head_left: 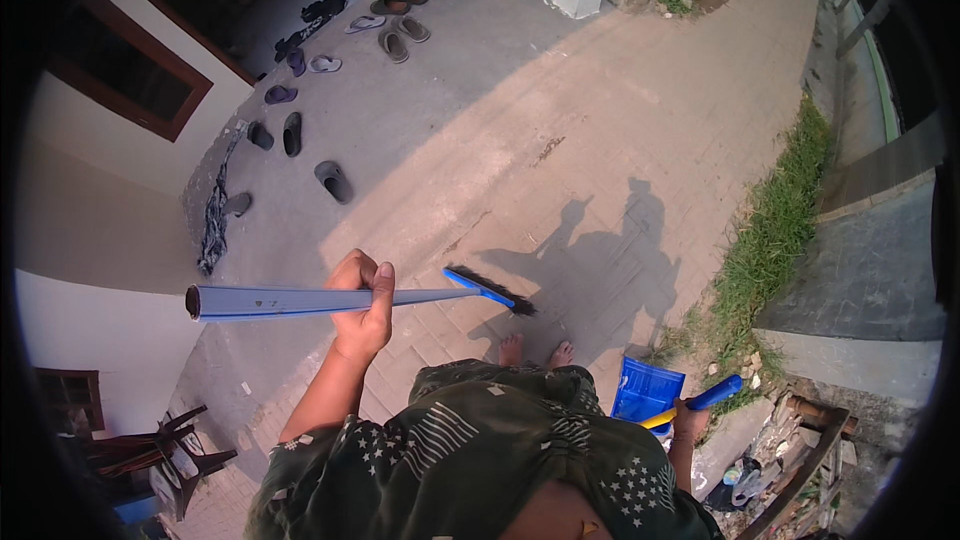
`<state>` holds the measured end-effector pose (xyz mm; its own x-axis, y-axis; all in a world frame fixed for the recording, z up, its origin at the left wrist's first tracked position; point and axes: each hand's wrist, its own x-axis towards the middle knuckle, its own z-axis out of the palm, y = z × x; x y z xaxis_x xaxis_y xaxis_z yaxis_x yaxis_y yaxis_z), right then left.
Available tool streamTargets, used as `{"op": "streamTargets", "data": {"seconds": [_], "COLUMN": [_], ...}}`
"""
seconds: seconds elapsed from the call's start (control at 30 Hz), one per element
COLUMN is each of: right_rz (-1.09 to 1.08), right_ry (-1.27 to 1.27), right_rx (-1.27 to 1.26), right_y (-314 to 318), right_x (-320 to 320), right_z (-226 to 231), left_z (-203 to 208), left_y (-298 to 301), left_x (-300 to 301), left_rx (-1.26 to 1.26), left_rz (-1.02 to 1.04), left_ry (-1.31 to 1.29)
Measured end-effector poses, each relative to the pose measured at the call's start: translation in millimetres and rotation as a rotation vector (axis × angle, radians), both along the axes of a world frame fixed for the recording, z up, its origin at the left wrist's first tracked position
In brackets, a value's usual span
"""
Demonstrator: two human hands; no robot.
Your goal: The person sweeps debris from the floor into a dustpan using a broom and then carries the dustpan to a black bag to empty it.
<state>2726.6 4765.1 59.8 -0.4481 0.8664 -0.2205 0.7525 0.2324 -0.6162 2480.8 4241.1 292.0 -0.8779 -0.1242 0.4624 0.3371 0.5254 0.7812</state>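
Note:
My left hand (362, 308) is closed around the long grey-blue handle of a broom (430, 295), which slants from the left down to the ground ahead of my feet. The broom's blue head with dark bristles (490, 288) rests on or just over the paving. At my right side, my right hand (689, 422) grips the blue and yellow handle of a dustpan (648, 392). The blue pan hangs low beside my right foot, and what it holds, if anything, cannot be made out.
Several sandals and clogs (333, 181) lie on the concrete porch (450, 60) at the left. A grass strip (775, 230) lines the right edge of the paved lane (640, 110). Rubble and litter (760, 470) lie at lower right; a dark chair (185, 460) stands at lower left.

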Motion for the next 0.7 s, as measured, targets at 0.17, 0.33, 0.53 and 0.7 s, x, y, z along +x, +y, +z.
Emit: {"op": "streamTargets", "data": {"seconds": [0.17,0.33,0.53,0.7], "right_rz": [0.272,0.486,0.741,0.823], "right_ry": [0.009,0.029,-0.052,-0.18], "right_rx": [-0.178,-0.273,-0.258,-0.239], "right_y": [3,-20,-53,-102], "right_x": [-98,-215,-383,-509], "right_z": [-23,-20,1,27], "left_z": [-3,1,27,41], "left_y": [-60,-115,-155,-197], "left_x": [1,-20,-56,-60], "left_rx": [-0.069,0.052,-0.114,-0.124], "left_rz": [0.337,0.681,1.035,1.225], "left_ry": [0.036,0.139,0.347,0.353]}}
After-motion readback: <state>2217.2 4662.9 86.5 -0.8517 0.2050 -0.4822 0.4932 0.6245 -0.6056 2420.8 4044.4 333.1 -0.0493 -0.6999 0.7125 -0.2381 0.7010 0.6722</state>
